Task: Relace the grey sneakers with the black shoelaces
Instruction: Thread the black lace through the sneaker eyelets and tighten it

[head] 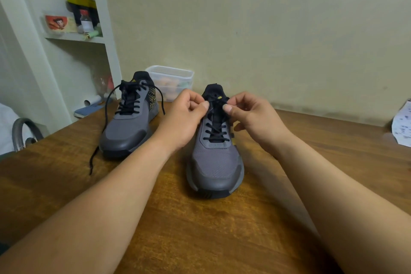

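Two grey sneakers stand on the wooden table, toes toward me. The left sneaker is laced in black, and its loose lace ends trail down onto the table at its left and right. The right sneaker carries a black lace crossed through its eyelets. My left hand and my right hand are at the top of this sneaker's tongue, each pinching the black lace between thumb and fingers. The lace ends are hidden in my fingers.
A clear plastic box with coloured things inside stands behind the sneakers against the wall. Shelves with bottles rise at the left. A chair arm is at the left table edge, and a printed paper lies at the right edge.
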`<state>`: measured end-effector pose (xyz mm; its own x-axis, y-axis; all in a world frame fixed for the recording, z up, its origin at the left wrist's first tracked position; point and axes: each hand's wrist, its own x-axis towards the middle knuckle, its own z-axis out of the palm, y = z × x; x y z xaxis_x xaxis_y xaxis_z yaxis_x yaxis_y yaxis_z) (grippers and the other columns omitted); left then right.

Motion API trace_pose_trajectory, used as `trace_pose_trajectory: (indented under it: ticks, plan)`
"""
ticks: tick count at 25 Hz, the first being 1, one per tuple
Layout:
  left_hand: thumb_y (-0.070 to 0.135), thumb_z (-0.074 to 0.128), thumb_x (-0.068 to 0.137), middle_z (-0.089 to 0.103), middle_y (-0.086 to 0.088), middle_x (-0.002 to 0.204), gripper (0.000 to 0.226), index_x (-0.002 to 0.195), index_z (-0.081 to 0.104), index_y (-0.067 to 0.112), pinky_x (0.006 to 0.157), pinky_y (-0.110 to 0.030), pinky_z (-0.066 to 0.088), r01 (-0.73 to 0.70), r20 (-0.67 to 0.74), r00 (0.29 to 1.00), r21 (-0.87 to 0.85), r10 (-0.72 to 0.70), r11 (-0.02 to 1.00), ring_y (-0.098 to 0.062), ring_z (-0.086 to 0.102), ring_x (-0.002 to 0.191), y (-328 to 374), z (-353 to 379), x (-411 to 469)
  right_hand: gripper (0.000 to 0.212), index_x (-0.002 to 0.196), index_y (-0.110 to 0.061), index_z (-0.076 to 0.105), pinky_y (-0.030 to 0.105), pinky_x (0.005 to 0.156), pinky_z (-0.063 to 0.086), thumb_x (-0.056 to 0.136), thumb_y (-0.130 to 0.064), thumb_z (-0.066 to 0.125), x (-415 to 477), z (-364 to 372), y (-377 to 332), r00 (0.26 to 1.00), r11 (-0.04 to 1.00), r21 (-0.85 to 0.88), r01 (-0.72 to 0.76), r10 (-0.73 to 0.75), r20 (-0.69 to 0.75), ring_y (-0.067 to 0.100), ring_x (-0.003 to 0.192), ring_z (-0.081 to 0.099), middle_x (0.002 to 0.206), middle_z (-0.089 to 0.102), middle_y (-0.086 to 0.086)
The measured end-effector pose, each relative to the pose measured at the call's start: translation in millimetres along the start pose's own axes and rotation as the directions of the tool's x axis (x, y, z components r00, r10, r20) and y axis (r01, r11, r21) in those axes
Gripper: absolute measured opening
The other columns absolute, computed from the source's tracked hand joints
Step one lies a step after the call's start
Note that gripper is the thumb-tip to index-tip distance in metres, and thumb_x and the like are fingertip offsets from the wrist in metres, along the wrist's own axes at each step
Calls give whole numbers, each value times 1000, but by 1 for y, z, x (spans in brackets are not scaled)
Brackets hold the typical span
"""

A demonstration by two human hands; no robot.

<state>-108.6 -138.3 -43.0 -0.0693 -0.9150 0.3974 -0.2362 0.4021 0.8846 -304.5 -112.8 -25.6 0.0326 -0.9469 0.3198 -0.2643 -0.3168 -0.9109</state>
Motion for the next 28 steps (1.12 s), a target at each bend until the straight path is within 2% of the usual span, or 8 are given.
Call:
trace_pose_trajectory:
  ticks: [3, 6, 8, 13, 18, 22, 25, 28]
  plan:
    - [18, 69, 101, 57, 2, 86, 9, 105, 64, 13, 77, -24, 51, -58, 15, 998, 52, 57, 997, -4, 52, 72, 6, 6, 4, 5, 96, -12, 68, 26, 62, 53, 97, -12, 73, 0, 13, 6, 997, 997, 80, 23, -17, -77, 14, 70, 61, 83, 65, 7]
    - [10, 69, 101, 62, 1, 89, 7, 107, 66, 9, 76, -17, 51, -84, 7, 996, -47, 84, 995, -1, 57, 74, 3, 4, -3, 5, 97, -12, 69, 21, 62, 52, 97, -13, 73, -3, 18, 11, 993, 995, 81, 59, -51, -106, 9, 69, 60, 83, 65, 4]
    - [8, 67, 102, 67, 0, 91, 9, 110, 66, 10, 78, -19, 57, -68, 34, 997, -142, 74, 987, -5, 65, 79, -2, 3, -6, 4, 99, -10, 69, 21, 63, 52, 98, -12, 72, -3, 17, 11, 993, 996, 51, 71, -66, -103, 7, 69, 62, 82, 66, 3]
    - [13, 64, 104, 68, 0, 82, 4, 102, 64, 17, 72, -28, 56, -98, -13, 995, -88, 98, 991, -9, 63, 74, -9, 4, -5, 11, 99, -5, 67, 35, 72, 57, 102, -16, 66, 0, 15, 14, 993, 997, 43, 59, -54, -104, 17, 75, 64, 85, 69, 6]
    - [18, 61, 106, 62, 6, 84, 6, 101, 61, 21, 70, -22, 52, -114, -60, 992, -58, 111, 992, -3, 57, 71, -10, 6, -4, 12, 100, -8, 61, 33, 72, 55, 106, -18, 59, 2, 16, 17, 992, 996, 80, 33, -24, -121, 17, 79, 64, 89, 67, 5]
    - [19, 67, 103, 71, -11, 99, 6, 107, 64, 16, 79, -28, 57, -100, -5, 995, -90, 100, 991, -7, 67, 82, -12, 6, -5, 14, 105, 1, 63, 21, 67, 51, 102, -12, 66, 1, 12, 15, 996, 996, 61, 68, -64, -64, 7, 73, 61, 87, 64, 4]
    - [16, 65, 104, 73, -10, 92, 6, 108, 62, 13, 78, -32, 61, -95, 15, 995, -129, 98, 987, -14, 71, 83, -11, 9, -6, 10, 102, 1, 64, 16, 68, 51, 102, -9, 65, -1, 10, 14, 996, 993, 80, 83, -79, -46, 3, 73, 61, 86, 65, 2]
    - [15, 62, 106, 70, -7, 88, 3, 104, 61, 14, 77, -35, 60, -104, 7, 994, -134, 106, 985, -16, 68, 80, -12, 12, -5, 9, 96, -9, 62, 20, 70, 50, 104, -15, 63, 0, 10, 15, 995, 995, 59, 80, -77, -56, 5, 74, 59, 85, 64, -1]
